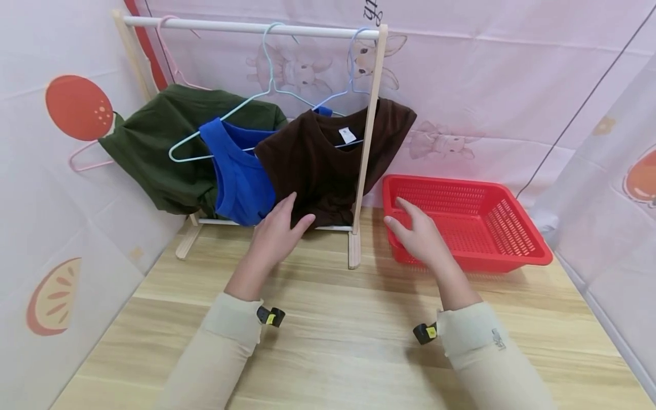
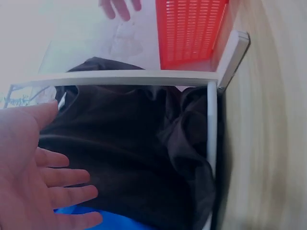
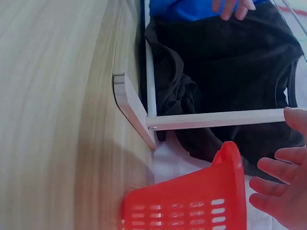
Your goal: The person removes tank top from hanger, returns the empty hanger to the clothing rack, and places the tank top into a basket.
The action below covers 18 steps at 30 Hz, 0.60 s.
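A dark brown T-shirt (image 1: 318, 154) hangs from a blue hanger (image 1: 351, 68) at the right end of the rack. Beside it a blue top (image 1: 238, 176) hangs on a mint-green hanger (image 1: 270, 62), one side of which pokes out bare. Farther left is a dark green garment (image 1: 179, 136) on a pink hanger (image 1: 166, 51). My left hand (image 1: 277, 233), fingers extended and holding nothing, is in front of the brown and blue garments. Over the near left rim of a red basket (image 1: 461, 262) is my right hand (image 1: 420, 233), also holding nothing, fingers spread in the right wrist view.
The rack has a white top rail (image 1: 251, 27) and wooden posts (image 1: 371, 114) whose feet rest on the wood-grain table (image 1: 328, 341). Behind it hangs a pink printed cloth (image 1: 461, 74). A white printed wall covering (image 1: 61, 216) stands at the left.
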{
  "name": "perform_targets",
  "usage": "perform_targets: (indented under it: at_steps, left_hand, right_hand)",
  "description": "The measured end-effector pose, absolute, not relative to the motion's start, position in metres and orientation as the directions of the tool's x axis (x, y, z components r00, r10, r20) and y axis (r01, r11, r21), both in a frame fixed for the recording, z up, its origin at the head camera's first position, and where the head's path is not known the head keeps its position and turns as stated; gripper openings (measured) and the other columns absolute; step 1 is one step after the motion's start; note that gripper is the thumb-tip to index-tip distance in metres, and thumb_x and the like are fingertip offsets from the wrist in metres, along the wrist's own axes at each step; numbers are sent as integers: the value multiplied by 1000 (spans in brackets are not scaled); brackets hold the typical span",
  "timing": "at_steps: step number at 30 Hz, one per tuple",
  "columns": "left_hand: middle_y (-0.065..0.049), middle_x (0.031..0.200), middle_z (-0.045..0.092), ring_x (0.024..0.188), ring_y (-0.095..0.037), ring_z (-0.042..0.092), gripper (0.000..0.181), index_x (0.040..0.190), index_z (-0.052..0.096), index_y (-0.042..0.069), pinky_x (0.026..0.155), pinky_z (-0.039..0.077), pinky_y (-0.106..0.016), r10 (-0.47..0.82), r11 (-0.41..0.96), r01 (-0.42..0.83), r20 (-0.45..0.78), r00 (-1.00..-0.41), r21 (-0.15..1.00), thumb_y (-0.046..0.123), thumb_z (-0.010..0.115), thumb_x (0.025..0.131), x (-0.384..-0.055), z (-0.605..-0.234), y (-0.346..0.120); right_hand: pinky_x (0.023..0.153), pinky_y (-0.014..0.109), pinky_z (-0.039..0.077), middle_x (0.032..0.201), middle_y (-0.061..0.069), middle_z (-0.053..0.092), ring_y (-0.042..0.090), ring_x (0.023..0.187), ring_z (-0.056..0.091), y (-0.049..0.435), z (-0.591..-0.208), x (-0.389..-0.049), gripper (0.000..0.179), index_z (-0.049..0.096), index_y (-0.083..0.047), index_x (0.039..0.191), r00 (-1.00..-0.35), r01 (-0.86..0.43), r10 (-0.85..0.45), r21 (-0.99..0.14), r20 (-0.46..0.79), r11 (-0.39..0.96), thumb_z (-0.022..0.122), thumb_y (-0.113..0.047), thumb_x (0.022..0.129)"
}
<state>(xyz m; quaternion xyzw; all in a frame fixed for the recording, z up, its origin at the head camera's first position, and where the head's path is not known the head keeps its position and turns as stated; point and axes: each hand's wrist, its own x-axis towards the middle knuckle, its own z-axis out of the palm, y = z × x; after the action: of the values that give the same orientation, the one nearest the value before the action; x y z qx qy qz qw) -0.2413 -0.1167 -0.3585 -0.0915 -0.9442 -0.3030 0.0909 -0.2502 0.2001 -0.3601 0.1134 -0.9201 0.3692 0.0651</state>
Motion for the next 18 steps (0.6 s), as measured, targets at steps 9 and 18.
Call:
perform_targets:
  at_steps: [9, 18]
  left_hand:
    - [-7, 148, 49, 134, -29, 49, 60, 148, 43, 17, 104, 40, -60, 101, 823, 238, 279, -955, 517, 51, 51, 99, -252, -329, -103]
    - [-5, 129, 65, 116, -21, 63, 49, 138, 54, 16, 96, 49, -50, 118, 773, 276, 297, -947, 571, 44, 57, 98, -262, -307, -97]
  right_hand:
    - [107, 49, 42, 149, 10, 48, 30, 136, 46, 180, -337, -268, 63, 42, -12, 149, -958, -286, -187, -697, 217, 658, 62, -39, 95]
    - [106, 46, 44, 139, 13, 56, 30, 125, 55, 167, -313, -289, 54, 47, -8, 144, -957, -288, -176, -721, 229, 630, 61, -30, 97]
